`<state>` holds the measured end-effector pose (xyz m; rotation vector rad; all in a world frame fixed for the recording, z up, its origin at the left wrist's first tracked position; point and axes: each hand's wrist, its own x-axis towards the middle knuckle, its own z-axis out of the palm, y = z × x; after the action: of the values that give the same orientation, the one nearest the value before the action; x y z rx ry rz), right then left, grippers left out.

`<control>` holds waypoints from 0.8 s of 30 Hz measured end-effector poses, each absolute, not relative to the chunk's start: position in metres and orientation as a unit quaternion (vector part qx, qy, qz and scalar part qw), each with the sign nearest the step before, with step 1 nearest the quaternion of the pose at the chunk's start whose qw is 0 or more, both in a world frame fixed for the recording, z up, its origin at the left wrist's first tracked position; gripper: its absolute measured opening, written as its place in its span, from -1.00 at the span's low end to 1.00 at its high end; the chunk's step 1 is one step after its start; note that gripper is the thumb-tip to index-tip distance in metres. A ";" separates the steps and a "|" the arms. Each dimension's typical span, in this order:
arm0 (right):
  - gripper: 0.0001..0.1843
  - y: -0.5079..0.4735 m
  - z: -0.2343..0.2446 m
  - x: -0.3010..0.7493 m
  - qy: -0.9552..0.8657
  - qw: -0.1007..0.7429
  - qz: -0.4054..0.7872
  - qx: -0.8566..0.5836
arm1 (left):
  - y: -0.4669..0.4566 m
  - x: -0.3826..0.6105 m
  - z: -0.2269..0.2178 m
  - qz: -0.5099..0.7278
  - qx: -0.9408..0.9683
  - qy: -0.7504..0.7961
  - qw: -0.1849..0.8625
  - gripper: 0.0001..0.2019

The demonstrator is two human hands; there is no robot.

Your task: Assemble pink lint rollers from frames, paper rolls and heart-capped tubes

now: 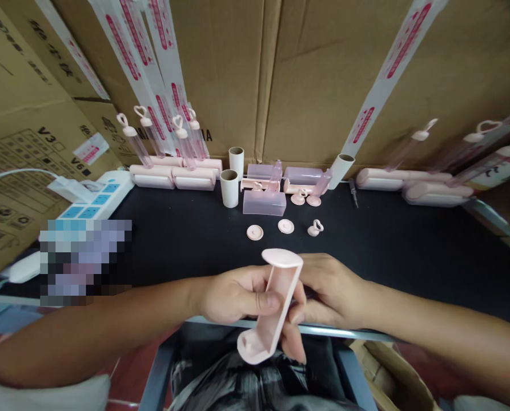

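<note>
My left hand (pixel 237 297) is closed around a pale pink plastic holder shell (pixel 282 279), a half-cylinder with rounded ends. Its thumb presses into the hollow side, and the shell is tilted with its upper end leaning right. Close against the shell's right edge is my right hand (pixel 334 288), its fingers curled in behind; whatever they pinch is hidden. Just beyond the hands lie two pink round discs (pixel 255 232) and a small pink heart-loop cap (pixel 315 228). Farther back sit a translucent cover (pixel 264 202) and another pink shell (pixel 301 186).
Cardboard tubes (pixel 229 189) stand behind on the black tabletop (pixel 186 234). Finished-looking pink holders with heart-topped tubes line the left (pixel 152 176) and right (pixel 381 178). A screwdriver (pixel 354 193) lies at right, a power strip (pixel 96 200) at left. Cardboard boxes (pixel 314 74) wall the back.
</note>
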<state>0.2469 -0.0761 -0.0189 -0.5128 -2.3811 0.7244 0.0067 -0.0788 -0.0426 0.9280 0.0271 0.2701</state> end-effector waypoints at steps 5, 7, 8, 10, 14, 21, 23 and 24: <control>-0.34 -0.088 -0.007 0.245 -0.912 0.200 0.288 -0.211 | -0.104 0.015 -0.054 0.206 0.425 0.065 0.879 -0.57; -0.33 -0.095 0.001 0.249 -0.908 0.173 0.274 -0.267 | -0.113 0.010 -0.048 0.247 0.410 0.099 0.872 -0.60; -0.34 -0.097 0.004 0.254 -0.903 0.167 0.256 -0.303 | -0.116 0.004 -0.043 0.271 0.398 0.111 0.869 -0.63; -0.39 -0.096 0.008 0.267 -0.892 0.168 0.207 -0.365 | -0.116 -0.013 -0.029 0.324 0.387 0.131 0.853 -0.72; -0.49 -0.080 0.002 0.287 -0.905 0.190 0.097 -0.367 | -0.089 -0.047 -0.004 0.319 0.548 0.277 0.722 -0.73; -0.56 -0.055 -0.033 0.253 -0.936 0.080 0.050 -0.338 | -0.003 -0.014 -0.002 0.216 0.848 0.463 0.138 -0.86; -0.55 -0.058 -0.038 0.246 -0.939 0.077 0.060 -0.330 | 0.014 0.003 -0.008 0.175 0.877 0.445 0.037 -0.86; -0.54 -0.061 -0.038 0.244 -0.941 0.081 0.065 -0.322 | 0.020 0.010 -0.011 0.149 0.887 0.438 0.010 -0.84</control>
<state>0.2440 -0.0609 -0.0383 -0.9620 -2.8124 0.1942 0.0101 0.0202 -0.0110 2.7685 1.3669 0.4644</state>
